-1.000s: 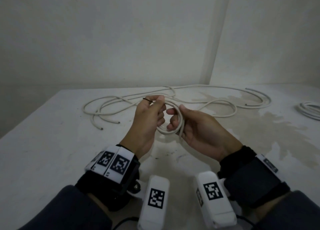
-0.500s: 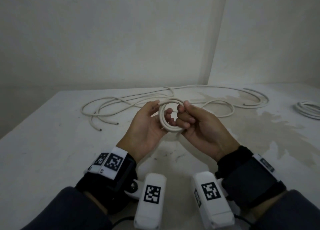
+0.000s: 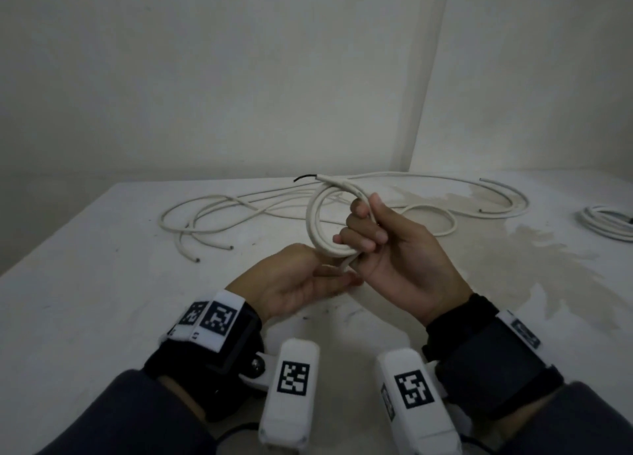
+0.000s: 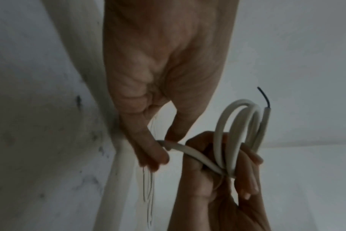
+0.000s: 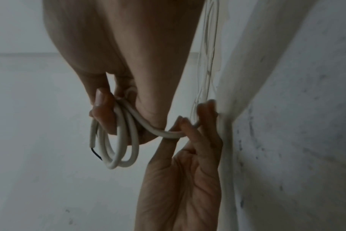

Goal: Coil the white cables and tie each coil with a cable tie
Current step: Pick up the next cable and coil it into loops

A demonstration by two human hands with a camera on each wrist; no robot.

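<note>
Gripping the coil at its three o'clock side, right hand curls round it; left hand pinches the cable's tail at seven o'clock.

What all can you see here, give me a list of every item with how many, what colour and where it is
coil of cable: one, white with a black wire at one end, held upright above the table
loose cables: several, white, sprawled across the far side of the table
finished coil: one, white, far right edge of the table
table: one, white, stained, below the hands
wrist cameras: two, white with black markers, near edge
right hand: grips the coil
left hand: pinches the coil's free tail
</note>
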